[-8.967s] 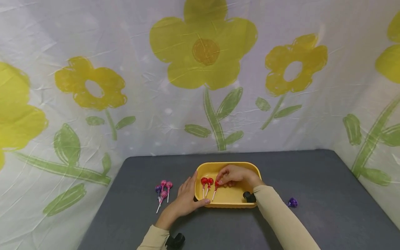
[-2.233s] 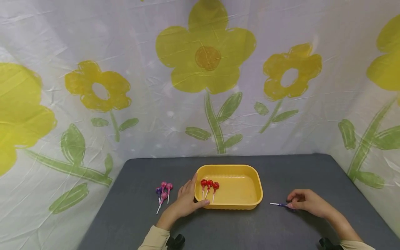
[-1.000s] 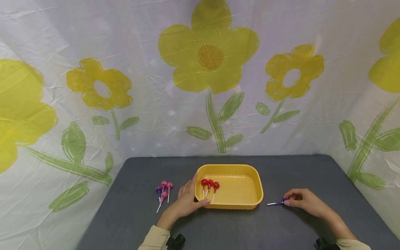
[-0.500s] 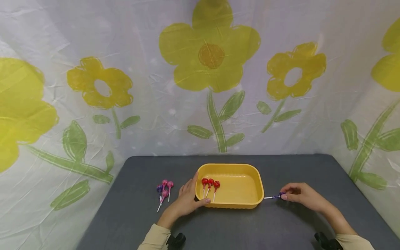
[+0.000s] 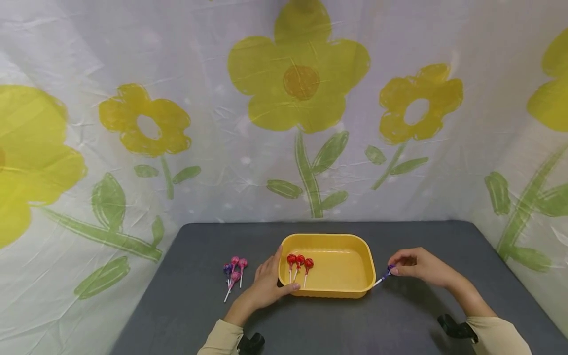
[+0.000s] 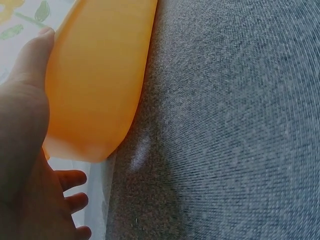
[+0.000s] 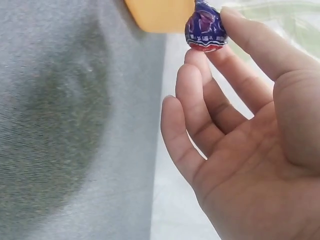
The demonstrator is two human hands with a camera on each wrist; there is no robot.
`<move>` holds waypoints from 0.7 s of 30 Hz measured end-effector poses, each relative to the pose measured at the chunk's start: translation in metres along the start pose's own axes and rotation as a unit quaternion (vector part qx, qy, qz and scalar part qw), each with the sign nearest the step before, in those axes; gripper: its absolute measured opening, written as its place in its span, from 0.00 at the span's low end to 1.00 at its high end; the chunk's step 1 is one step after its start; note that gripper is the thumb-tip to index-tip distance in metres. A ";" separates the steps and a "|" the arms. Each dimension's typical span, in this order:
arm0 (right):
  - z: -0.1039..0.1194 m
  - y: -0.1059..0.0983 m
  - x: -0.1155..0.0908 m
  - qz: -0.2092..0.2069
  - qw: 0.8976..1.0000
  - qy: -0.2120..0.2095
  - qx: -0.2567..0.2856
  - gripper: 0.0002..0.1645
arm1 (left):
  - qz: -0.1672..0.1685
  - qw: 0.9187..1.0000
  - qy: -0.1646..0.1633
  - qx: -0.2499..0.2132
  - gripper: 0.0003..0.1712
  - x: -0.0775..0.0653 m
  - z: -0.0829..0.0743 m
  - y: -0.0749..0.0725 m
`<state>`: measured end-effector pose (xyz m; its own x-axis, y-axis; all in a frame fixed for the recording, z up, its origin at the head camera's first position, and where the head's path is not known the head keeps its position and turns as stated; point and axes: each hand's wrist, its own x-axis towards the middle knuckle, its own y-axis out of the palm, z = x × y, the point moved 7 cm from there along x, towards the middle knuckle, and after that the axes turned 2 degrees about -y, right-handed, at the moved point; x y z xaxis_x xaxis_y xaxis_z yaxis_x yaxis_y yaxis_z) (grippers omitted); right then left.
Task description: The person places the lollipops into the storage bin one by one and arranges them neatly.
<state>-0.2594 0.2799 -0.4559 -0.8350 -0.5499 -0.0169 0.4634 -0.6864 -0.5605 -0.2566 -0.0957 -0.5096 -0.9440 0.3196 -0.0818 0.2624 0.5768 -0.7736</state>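
My right hand [image 5: 419, 268] pinches a purple-wrapped lollipop [image 7: 206, 30] by its candy head, between thumb and fingertips. Its white stick [image 5: 378, 282] slants down and left, overlapping the right rim of the yellow plastic tray [image 5: 350, 292] in the head view. My left hand [image 5: 265, 286] rests against the tray's left front corner, thumb along the near rim and fingers spread up the left side. In the left wrist view the thumb [image 6: 35, 60] lies along the tray wall. Inside the tray, three red lollipops [image 5: 308, 264] lie side by side toward the left, sticks toward the near side.
Left of the tray, a small cluster of pink lollipops [image 5: 235, 277] and a purple lollipop [image 5: 228, 269] lies on the dark grey table [image 5: 319, 325]. A flower-printed cloth [image 5: 213, 187] hangs behind the table and along its sides.
The right hand has left the tray, picked up the purple lollipop at the right and carried it leftward to the tray's right rim. A third red lollipop now lies released. The left hand stays.
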 end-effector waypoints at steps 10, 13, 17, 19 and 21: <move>0.012 -0.008 0.010 0.005 1.000 0.017 -0.004 0.15 | 0.004 1.000 0.007 0.002 0.69 -0.001 -0.001 -0.001; 0.018 -0.007 0.017 0.001 1.000 0.018 -0.010 0.16 | 0.001 1.000 0.012 0.002 0.69 0.001 -0.001 -0.002; 0.024 -0.002 0.027 0.000 1.000 0.020 -0.017 0.20 | -0.004 1.000 0.012 -0.003 0.68 0.003 -0.002 -0.003; 0.025 0.002 0.032 -0.002 0.999 0.025 -0.019 0.21 | -0.006 1.000 0.007 -0.006 0.66 0.004 -0.003 -0.004; 0.025 0.004 0.037 -0.007 0.999 0.028 -0.022 0.21 | -0.012 1.000 0.005 -0.007 0.65 0.006 -0.004 -0.004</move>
<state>-0.2808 0.2449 -0.4380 -0.8577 -0.5113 -0.0543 0.4382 -0.6717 -0.5973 -0.2628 -0.0936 -0.5044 -0.9478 0.3139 -0.0567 0.2429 0.5952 -0.7660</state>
